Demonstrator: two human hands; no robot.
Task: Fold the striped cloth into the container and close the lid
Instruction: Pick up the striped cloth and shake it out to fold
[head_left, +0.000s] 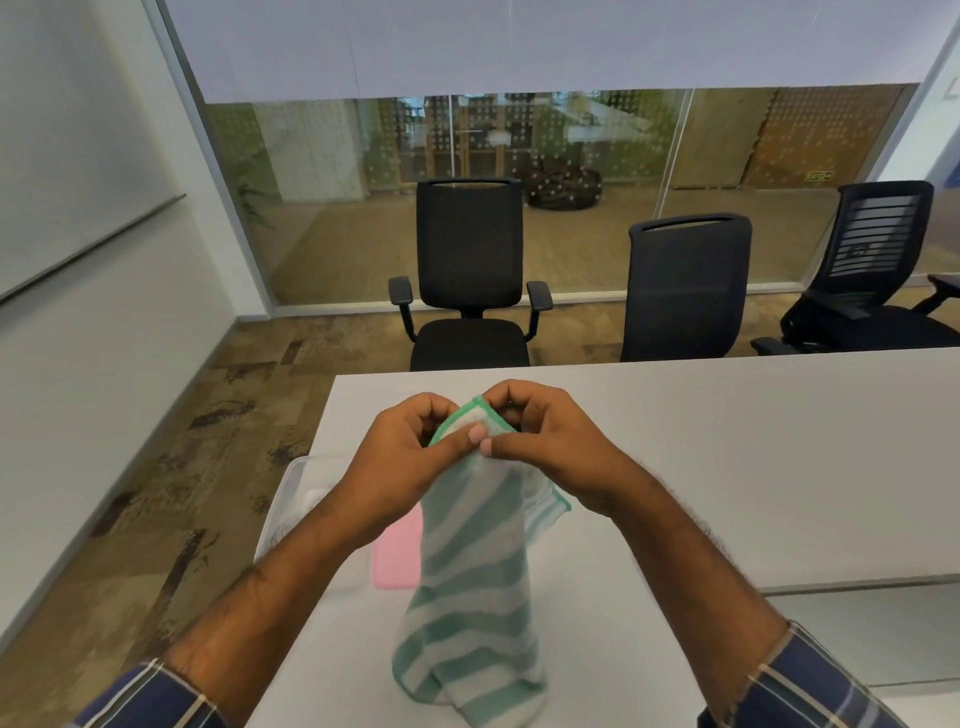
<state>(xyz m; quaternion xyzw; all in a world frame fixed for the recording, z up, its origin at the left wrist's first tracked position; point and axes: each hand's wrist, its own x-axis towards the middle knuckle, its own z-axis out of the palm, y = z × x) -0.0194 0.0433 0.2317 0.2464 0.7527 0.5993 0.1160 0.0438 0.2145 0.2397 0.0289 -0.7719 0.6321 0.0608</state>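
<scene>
The green-and-white striped cloth (475, 587) hangs over the white table, lifted by its top edge. My left hand (410, 457) and my right hand (545, 447) pinch that green-trimmed edge side by side, thumbs almost touching. The cloth's lower end bunches near the table's front. A clear plastic container (293, 499) sits at the table's left edge, largely hidden behind my left forearm. Next to it lies a pink lid (397, 558), flat on the table and partly covered by the cloth.
The white table (727, 467) stretches to the right and away from me. Three black office chairs (470, 275) stand behind its far edge, before a glass wall. The floor drops off to the left of the table.
</scene>
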